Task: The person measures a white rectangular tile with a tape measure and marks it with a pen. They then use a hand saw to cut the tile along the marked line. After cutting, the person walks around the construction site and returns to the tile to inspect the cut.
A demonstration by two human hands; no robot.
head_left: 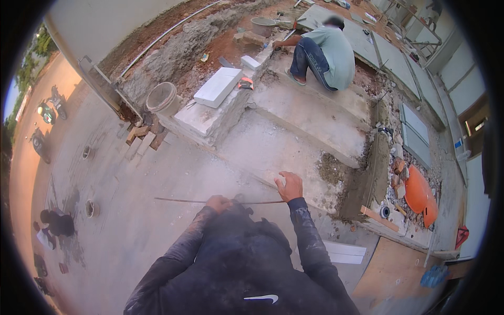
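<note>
A thin brown metal rod (176, 199) lies crosswise in front of my chest. My left hand (218, 203) is closed around it, and its far end sticks out to the left. At the rod's right end is my right hand (291, 187), its fingers curved and apart; whether its palm touches the rod I cannot make out. Ahead of my hands rise dusty concrete steps (294, 137). On the low wall left of them lie a white block (218, 87) and an orange-and-black tape measure (245, 83).
A co-worker (331, 55) crouches on the upper steps. A bucket (163, 98) stands beside the low wall, near loose bricks (140, 140). To the right are an orange plastic piece (420, 194), rubble and a wooden board (391, 270). White slabs (344, 252) lie by my right arm.
</note>
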